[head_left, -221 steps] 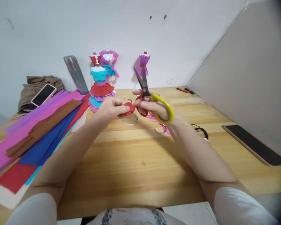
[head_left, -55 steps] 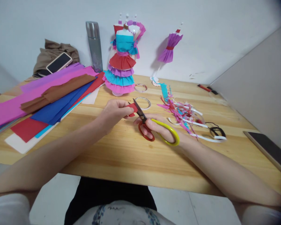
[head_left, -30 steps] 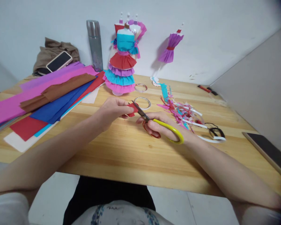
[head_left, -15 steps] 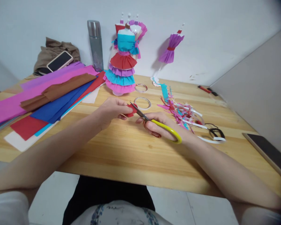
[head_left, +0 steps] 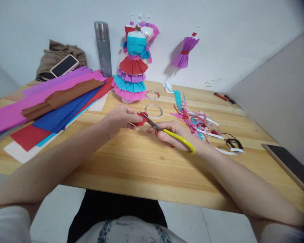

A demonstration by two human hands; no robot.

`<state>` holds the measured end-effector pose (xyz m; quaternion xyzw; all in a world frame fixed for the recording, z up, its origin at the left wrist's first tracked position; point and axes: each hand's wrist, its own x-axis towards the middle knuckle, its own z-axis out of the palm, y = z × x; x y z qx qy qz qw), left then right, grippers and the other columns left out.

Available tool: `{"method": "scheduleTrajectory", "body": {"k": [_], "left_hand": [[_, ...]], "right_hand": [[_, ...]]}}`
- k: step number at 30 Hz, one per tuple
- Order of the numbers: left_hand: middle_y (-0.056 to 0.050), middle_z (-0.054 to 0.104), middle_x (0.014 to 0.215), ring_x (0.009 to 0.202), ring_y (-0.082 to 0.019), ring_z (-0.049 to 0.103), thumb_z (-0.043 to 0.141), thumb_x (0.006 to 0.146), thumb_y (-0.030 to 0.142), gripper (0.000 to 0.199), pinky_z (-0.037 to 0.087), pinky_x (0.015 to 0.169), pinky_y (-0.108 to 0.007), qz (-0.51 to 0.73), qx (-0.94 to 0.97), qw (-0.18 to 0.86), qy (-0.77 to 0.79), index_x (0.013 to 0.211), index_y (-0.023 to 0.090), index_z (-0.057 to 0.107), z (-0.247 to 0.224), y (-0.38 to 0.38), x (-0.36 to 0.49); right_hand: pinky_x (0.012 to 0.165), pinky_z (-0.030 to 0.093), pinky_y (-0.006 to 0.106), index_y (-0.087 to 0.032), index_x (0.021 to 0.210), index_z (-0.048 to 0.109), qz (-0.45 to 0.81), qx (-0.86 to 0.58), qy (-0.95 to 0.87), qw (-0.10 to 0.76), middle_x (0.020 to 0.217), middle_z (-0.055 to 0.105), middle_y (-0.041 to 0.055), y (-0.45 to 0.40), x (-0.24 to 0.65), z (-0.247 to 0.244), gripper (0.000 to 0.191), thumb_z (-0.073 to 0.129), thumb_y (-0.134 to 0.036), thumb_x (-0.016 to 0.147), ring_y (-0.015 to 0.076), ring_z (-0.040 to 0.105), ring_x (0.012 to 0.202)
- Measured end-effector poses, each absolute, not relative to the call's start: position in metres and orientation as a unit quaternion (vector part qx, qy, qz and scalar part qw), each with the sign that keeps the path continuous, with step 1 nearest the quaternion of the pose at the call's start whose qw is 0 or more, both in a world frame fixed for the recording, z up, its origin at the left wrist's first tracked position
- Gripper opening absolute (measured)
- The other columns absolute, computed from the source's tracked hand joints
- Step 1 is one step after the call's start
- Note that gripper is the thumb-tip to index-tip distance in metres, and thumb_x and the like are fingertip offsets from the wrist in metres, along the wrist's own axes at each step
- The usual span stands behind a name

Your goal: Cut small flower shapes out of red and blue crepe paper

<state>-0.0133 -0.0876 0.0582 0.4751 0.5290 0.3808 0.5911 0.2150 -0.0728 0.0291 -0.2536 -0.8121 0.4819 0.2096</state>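
Between its thumb and fingers my left hand [head_left: 123, 118] pinches a small piece of red crepe paper [head_left: 143, 119], held above the table. My right hand [head_left: 171, 133] is closed around scissors [head_left: 178, 137] with yellow handles. Their blades lie against the red paper and point up and left; whether they cut into it cannot be told. Just behind the red paper lies a roll of tape [head_left: 154, 111]. Several miniature dress forms stand further back, the front one in a layered paper dress [head_left: 133, 67] of blue, red, purple and pink.
Coloured crepe paper sheets [head_left: 58, 101] spread across the left, with a phone [head_left: 65, 66], brown cloth [head_left: 63, 50] and flask [head_left: 103, 50] behind. Paper scraps [head_left: 192, 121] pile up on the right, near a black coil [head_left: 234, 145]. A tablet-like device [head_left: 288, 165] lies at the right edge.
Almost nothing differs. Both hands, with the red paper and scissors, have shifted very slightly left.
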Motion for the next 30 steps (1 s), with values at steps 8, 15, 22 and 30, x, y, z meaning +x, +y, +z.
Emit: {"method": "scheduleTrajectory", "body": {"k": [8,15,22,30], "left_hand": [[-0.004,0.068,0.064,0.066,-0.011,0.06,0.078,0.071,0.016,0.016,0.051,0.065,-0.022,0.374,0.478,0.593,0.53,0.056,0.015,0.073,0.0584,-0.087,-0.0153],[-0.003,0.067,0.063,0.065,-0.011,0.059,0.077,0.072,0.016,0.016,0.051,0.066,-0.024,0.37,0.482,0.594,0.526,0.057,0.014,0.072,0.0582,-0.0862,-0.0164],[-0.004,0.069,0.066,0.066,-0.012,0.061,0.079,0.07,0.018,0.013,0.054,0.068,-0.025,0.367,0.483,0.597,0.525,0.059,0.014,0.072,0.0562,-0.0849,-0.0178],[-0.005,0.07,0.067,0.067,-0.012,0.063,0.078,0.07,0.017,0.012,0.054,0.067,-0.024,0.367,0.474,0.604,0.524,0.06,0.013,0.073,0.0551,-0.0839,-0.0188]], "right_hand": [[0.053,0.026,0.026,-0.015,0.087,0.062,0.481,-0.249,-0.816,0.202,0.064,0.039,-0.0053,-0.0714,0.2163,0.0284,0.048,0.053,-0.06,0.101,0.0097,0.035,0.057],[0.053,0.025,0.026,-0.014,0.092,0.065,0.486,-0.261,-0.811,0.192,0.062,0.037,-0.006,-0.0725,0.2159,0.0306,0.046,0.056,-0.059,0.1,0.0099,0.034,0.056],[0.053,0.023,0.027,-0.016,0.082,0.06,0.489,-0.264,-0.806,0.201,0.062,0.035,-0.0064,-0.0721,0.2129,0.0299,0.048,0.061,-0.062,0.096,0.0093,0.032,0.055],[0.052,0.024,0.026,-0.017,0.083,0.061,0.477,-0.273,-0.812,0.198,0.062,0.034,-0.0064,-0.0728,0.211,0.031,0.054,0.053,-0.069,0.096,0.0102,0.031,0.054]]}}
